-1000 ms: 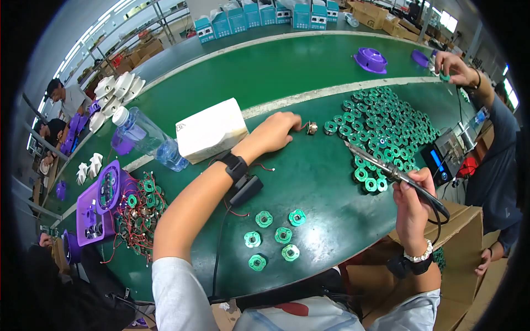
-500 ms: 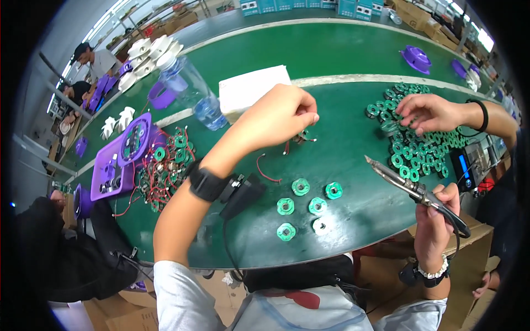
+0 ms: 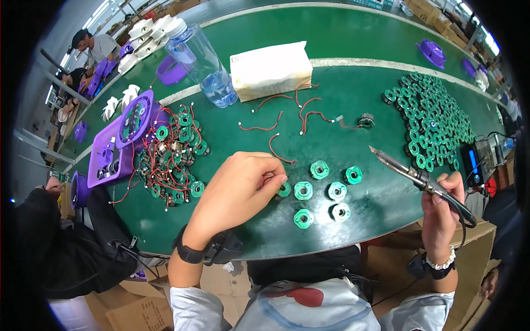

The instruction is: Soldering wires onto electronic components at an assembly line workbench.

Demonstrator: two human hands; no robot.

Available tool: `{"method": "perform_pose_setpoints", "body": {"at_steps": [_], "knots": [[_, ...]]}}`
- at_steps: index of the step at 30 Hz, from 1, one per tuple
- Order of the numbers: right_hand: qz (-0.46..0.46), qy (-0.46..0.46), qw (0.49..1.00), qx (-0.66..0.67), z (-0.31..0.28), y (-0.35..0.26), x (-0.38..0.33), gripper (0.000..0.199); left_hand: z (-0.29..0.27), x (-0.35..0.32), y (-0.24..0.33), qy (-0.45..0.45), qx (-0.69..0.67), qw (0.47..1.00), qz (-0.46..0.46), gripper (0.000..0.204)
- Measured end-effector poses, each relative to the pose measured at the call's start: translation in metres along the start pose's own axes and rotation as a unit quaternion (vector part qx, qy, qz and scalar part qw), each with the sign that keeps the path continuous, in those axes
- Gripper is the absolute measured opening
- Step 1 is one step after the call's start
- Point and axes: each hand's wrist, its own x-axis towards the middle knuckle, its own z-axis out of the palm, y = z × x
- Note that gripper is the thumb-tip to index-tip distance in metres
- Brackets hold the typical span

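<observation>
My left hand is closed in a pinch over the near middle of the table. At its fingertips is a small round motor with a green circuit board, partly hidden by the fingers; a bit of red wire shows inside the hand. Just to the right sit several similar motors in loose rows, green boards facing up. My right hand grips a soldering iron, its tip pointing up and left above the table. Several loose red wires lie beyond my left hand, near a lone motor.
Many green-topped motors crowd the right side, by a box with a blue display. On the left are a heap of wired motors and a purple basket. A water bottle and white tissue pack stand farther back.
My left hand has come nearer and left, from the wires to beside the rows, with the motor. Another person's hand has gone from the right-hand pile. The soldering iron stays about where it was.
</observation>
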Motion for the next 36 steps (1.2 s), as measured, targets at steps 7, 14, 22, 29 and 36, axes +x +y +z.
{"method": "perform_pose_setpoints", "body": {"at_steps": [7,14,22,29,36], "knots": [[0.017,-0.011,1.0,-0.01,0.008,0.007,-0.001,0.023,0.019,0.007,-0.004,0.01,-0.118,0.993,0.016,0.005],[0.049,-0.065,0.996,-0.042,0.022,0.029,0.001,0.024,0.03,0.004,-0.01,0.009,-0.114,0.993,-0.01,0.005],[0.096,-0.132,0.983,-0.084,0.037,0.046,0.002,0.024,0.023,-0.002,-0.015,0.037,-0.06,0.997,-0.026,0.003],[0.096,-0.094,0.988,-0.073,0.031,0.045,0.004,0.024,0.024,0.003,-0.015,0.083,-0.076,0.994,-0.003,0.008],[0.062,-0.026,0.997,-0.022,0.02,0.039,0.015,0.021,0.028,0.014,-0.037,0.046,-0.001,0.992,0.122,0.029]]}}
